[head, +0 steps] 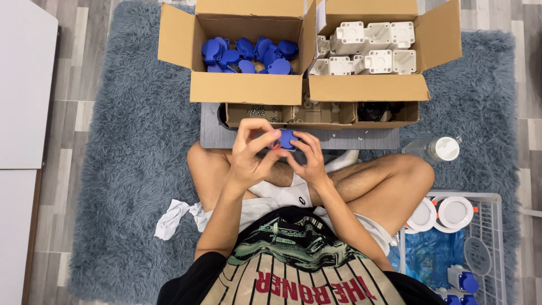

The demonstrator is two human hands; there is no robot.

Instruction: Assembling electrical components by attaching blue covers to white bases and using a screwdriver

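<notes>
Both hands meet above our crossed legs: our left hand [248,152] and right hand [307,158] pinch a small blue cap [287,139] between fingertips, near the grey board's [212,135] front edge. Its long axis cannot be told. Beyond, the left cardboard box [245,87] holds blue caps, the right cardboard box [367,87] white housings. A wire basket [491,226] at right holds white discs.

Grey wood-plank floor [73,107], shaggy grey-blue rug [130,147], white furniture [22,85] at left
</notes>
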